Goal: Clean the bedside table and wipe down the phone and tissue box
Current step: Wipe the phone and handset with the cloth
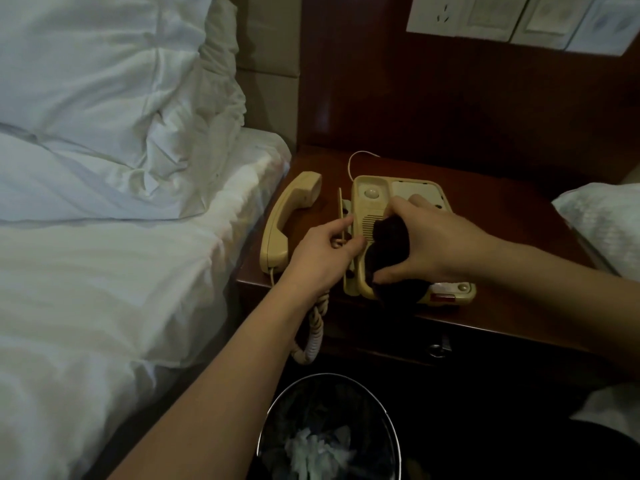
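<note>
Pressing a dark cloth [388, 251] onto the beige phone [398, 202] with curled right hand [440, 244], left hand [322, 254] gripping its side edge, handset [287, 220] lying alongside on the wooden surface [502, 209], white bed [121, 202] just beside, bin [329, 431] sitting below.

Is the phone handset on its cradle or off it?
Off. The handset lies on the bedside table left of the phone base, whose cradle the right hand wipes with a dark cloth.

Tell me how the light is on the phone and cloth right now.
Head view: dim and warm overall; the dark cloth in the right hand reads as a shapeless patch; the phone base stays legible; the edges bend from the wide-angle lens.
</note>
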The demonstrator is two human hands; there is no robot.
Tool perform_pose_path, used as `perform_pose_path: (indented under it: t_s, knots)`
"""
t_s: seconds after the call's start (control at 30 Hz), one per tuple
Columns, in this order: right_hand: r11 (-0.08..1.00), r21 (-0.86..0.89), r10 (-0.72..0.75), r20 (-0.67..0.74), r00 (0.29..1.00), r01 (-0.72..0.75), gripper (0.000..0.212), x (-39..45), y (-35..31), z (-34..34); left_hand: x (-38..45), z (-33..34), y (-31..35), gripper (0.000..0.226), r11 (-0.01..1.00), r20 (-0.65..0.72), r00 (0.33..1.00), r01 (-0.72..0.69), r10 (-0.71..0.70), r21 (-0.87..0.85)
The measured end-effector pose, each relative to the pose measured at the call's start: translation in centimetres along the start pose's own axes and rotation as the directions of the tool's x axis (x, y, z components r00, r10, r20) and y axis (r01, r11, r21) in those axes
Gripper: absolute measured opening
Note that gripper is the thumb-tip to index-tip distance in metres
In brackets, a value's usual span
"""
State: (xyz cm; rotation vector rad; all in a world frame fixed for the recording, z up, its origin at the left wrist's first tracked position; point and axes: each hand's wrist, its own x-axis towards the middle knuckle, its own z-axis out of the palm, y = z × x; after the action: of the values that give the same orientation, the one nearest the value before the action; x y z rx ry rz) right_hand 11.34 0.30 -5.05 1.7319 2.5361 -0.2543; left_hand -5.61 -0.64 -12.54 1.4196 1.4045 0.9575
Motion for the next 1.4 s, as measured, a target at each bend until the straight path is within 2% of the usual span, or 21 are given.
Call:
perform_pose_path:
  t_s: [0.17, 0.3, 0.43, 0.53, 0.57, 0.63, 0.7, 0.73, 0.83, 1.0, 1.07, 1.13, 1.17, 1.27, 1.33, 1.4]
  knots:
    - [1.0, -0.001, -0.012, 0.096, 0.995, 0.012, 0.087, 0.3, 0.2, -0.9, -0.1, -0.1, 0.2, 0.049, 1.0, 0.016, 1.0, -0.014, 0.013, 0.021]
    - [0.999, 0.04, -0.014, -0.041, 0.999, 0.016, 0.082, 0.0, 0.5, 0.3, 0.1, -0.1, 0.0, 0.049, 1.0, -0.001, 1.0, -0.006, 0.006, 0.005]
    - [0.994, 0.092, 0.073, -0.198, 0.977, -0.056, 0.081, -1.0, 0.6, 1.9, 0.2, -0.2, -0.2, 0.05, 1.0, 0.003, 1.0, 0.005, -0.005, 0.0]
    - [0.982, 0.175, 0.131, -0.336, 0.933, -0.074, 0.066, -1.2, 0.3, 3.5, 0.1, -0.2, -0.1, 0.05, 1.0, 0.022, 1.0, 0.01, -0.01, 0.002]
    - [0.976, 0.211, 0.129, -0.33, 0.935, -0.06, 0.065, -1.2, 0.3, 3.4, 0.0, -0.2, 0.1, 0.05, 1.0, 0.027, 1.0, 0.005, -0.005, 0.004]
    - [0.974, 0.222, 0.087, -0.179, 0.98, -0.046, 0.071, -1.0, 0.4, 2.4, -0.1, -0.2, 0.3, 0.049, 1.0, 0.022, 1.0, -0.01, 0.01, 0.004]
    - [0.993, 0.11, 0.041, -0.013, 0.999, -0.039, 0.079, -0.9, 0.3, 0.9, -0.2, -0.1, 0.3, 0.051, 1.0, 0.021, 1.0, 0.002, -0.001, -0.02]
    - [0.998, 0.046, 0.036, 0.008, 0.999, -0.036, 0.082, -0.8, 0.2, 0.6, -0.2, 0.0, 0.3, 0.051, 1.0, 0.02, 1.0, 0.01, -0.009, -0.025]
    - [0.999, 0.007, 0.037, -0.08, 0.996, -0.037, 0.08, -0.6, -0.5, 0.7, -0.2, 0.1, 0.2, 0.05, 1.0, 0.002, 1.0, 0.002, -0.002, -0.018]
    - [0.97, 0.198, 0.191, -0.282, 0.94, -0.137, 0.07, -1.3, -0.5, 2.7, 0.0, -0.1, 0.1, 0.05, 1.0, 0.012, 1.0, 0.002, -0.002, -0.028]
    - [0.972, 0.195, 0.166, -0.192, 0.967, -0.128, 0.072, -1.3, -0.5, 2.2, 0.0, -0.1, 0.3, 0.05, 1.0, 0.007, 1.0, -0.006, 0.006, -0.018]
    - [0.992, 0.075, 0.109, -0.044, 0.993, -0.105, 0.077, -1.0, -0.9, 1.0, 0.0, 0.0, 0.3, 0.05, 1.0, -0.002, 1.0, -0.006, 0.006, -0.016]
    - [0.996, 0.003, 0.093, -0.017, 0.995, -0.093, 0.079, -0.9, -1.2, 0.5, 0.0, 0.0, 0.3, 0.05, 1.0, -0.001, 1.0, -0.006, 0.006, -0.014]
    - [0.99, -0.114, 0.074, -0.112, 0.991, -0.087, 0.082, -0.6, -1.9, 0.3, 0.1, 0.0, 0.2, 0.049, 1.0, 0.011, 1.0, 0.0, 0.0, -0.011]
    - [0.989, -0.099, 0.086, -0.222, 0.971, -0.11, 0.08, -0.6, -2.1, 0.8, 0.2, -0.1, 0.2, 0.049, 1.0, 0.014, 1.0, 0.006, -0.005, -0.017]
    - [0.988, -0.048, 0.134, -0.234, 0.963, -0.149, 0.077, -0.8, -1.9, 0.8, 0.2, 0.0, 0.3, 0.05, 1.0, 0.009, 1.0, 0.004, -0.004, 0.001]
